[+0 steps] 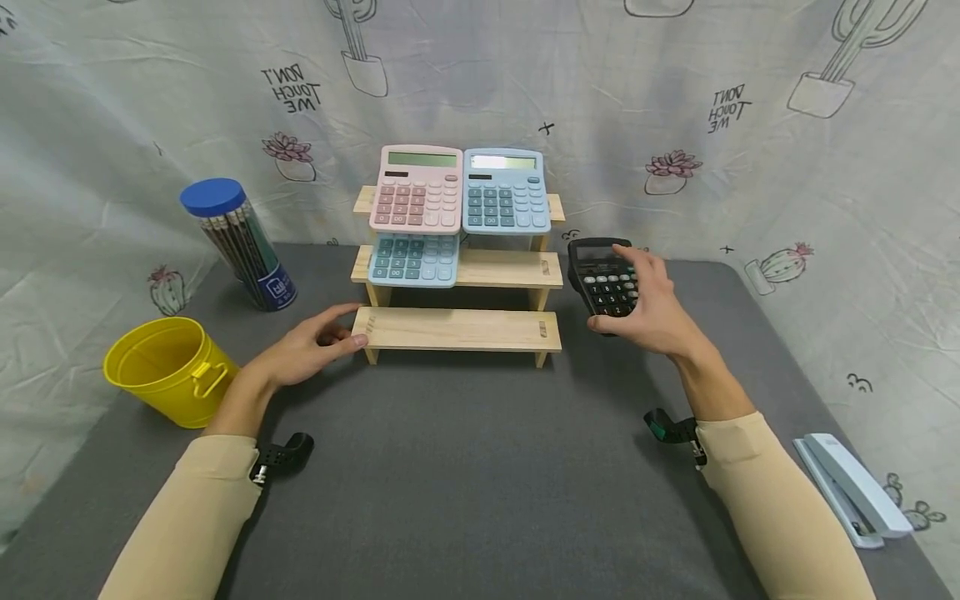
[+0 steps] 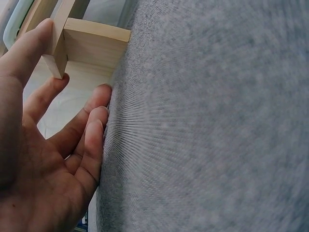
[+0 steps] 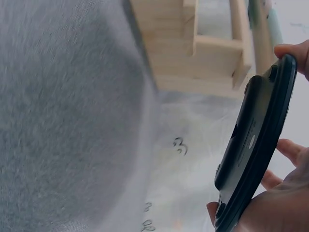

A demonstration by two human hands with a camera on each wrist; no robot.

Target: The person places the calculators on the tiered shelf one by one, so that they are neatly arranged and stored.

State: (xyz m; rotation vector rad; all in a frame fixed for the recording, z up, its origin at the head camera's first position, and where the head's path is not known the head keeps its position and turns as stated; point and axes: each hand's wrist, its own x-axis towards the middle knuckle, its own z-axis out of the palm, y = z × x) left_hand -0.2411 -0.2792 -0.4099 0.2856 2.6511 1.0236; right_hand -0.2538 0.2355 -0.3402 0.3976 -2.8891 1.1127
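My right hand (image 1: 656,308) holds a black calculator (image 1: 600,279) by its edges, thumb at the lower end and fingers along the far side. In the right wrist view the calculator's dark back (image 3: 258,135) shows, raised off the table. A three-tier wooden display rack (image 1: 461,328) stands to its left. My left hand (image 1: 311,346) pinches the left end of the rack's lowest shelf between thumb and index finger. On the top tier, a pink calculator (image 1: 417,190) leans beside a blue calculator (image 1: 506,192). Another blue calculator (image 1: 414,261) rests on the middle tier's left, its top partly hidden.
A yellow bucket (image 1: 161,375) stands beside my left forearm. Behind it is a clear tub of pencils with a blue lid (image 1: 213,197). A light blue stapler (image 1: 855,487) lies by the table's right edge. A printed cloth (image 1: 480,83) hangs behind the grey table (image 1: 480,483).
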